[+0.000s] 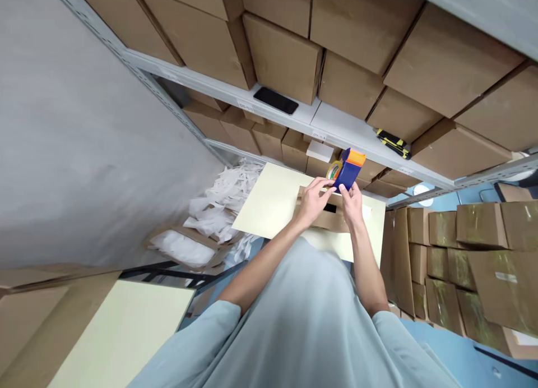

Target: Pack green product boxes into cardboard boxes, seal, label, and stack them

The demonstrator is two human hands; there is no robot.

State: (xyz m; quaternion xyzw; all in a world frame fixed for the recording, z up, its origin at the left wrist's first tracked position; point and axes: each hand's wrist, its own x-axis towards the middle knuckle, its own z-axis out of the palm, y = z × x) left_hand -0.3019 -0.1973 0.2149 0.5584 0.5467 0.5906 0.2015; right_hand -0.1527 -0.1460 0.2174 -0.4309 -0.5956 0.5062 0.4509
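My right hand (352, 203) grips a blue and orange tape dispenser (347, 172), its thumb pressed against the blue side. On the dispenser's left sits a roll of packing tape (334, 170) with a yellow rim. The fingers of my left hand (313, 200) are bent together at the lower edge of that roll, and their tips are partly hidden. Under both hands a small brown cardboard box (332, 221) lies on the pale yellow table (269, 200). A black patch (330, 208) shows on the box between my wrists.
Shelves packed with cardboard boxes (281, 57) rise in front. A black phone (276, 100) and a black-and-yellow tool (394, 143) lie on the shelf ledge. White paper scraps (227, 194) are heaped at left. Taped cartons (479, 225) are stacked at right.
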